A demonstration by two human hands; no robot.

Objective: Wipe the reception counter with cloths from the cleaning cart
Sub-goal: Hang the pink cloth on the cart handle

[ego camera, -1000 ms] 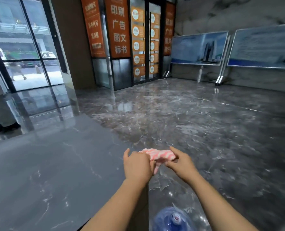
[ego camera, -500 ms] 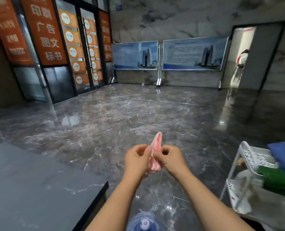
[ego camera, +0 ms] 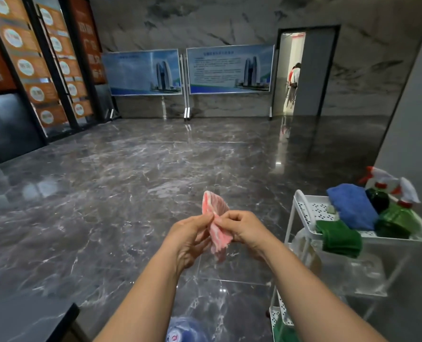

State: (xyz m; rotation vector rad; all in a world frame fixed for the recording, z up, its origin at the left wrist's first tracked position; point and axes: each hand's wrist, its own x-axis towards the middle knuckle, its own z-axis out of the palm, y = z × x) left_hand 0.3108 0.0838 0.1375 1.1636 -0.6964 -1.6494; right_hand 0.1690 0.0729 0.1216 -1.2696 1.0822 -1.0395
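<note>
Pink cloth (ego camera: 216, 224) pinched btwn both hands' grips; white cart (ego camera: 311, 213) w/ cloths right, counter (ego camera: 24, 322) corner left.

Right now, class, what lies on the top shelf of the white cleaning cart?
On the cart's top shelf: a blue cloth, two green cloths, and spray bottles. The cloths cover the tray under them.

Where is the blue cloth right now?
In the head view, the blue cloth lies on the top tray of the white cleaning cart at the right, between the green cloth draped over the tray's rim and the spray bottles.
</note>
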